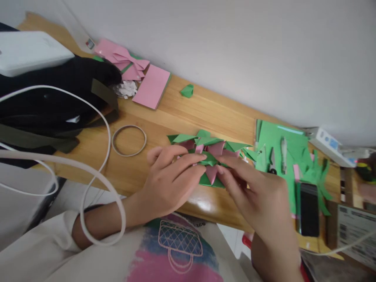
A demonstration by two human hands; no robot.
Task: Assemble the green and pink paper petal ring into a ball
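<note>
A folded paper piece of green and pink pointed segments (216, 149) is held between my two hands, low above the wooden table near its front edge. My left hand (173, 178) grips its left side, with the fingers bent and their tips pressed on the green and pink folds. On the other side, my right hand (255, 192) pinches the piece between thumb and forefinger, close to a pink point at its middle. My fingers cover part of the lower folds. One small loose green folded piece (187, 91) lies further back on the table.
Green paper sheets (270, 135) lie at right with scissors (272, 160), a pen (283, 154) and a phone (309, 209). A tape ring (129, 126), pink paper (152, 86) and a black bag (58, 105) are at left. A white cable (109, 133) loops over my left forearm.
</note>
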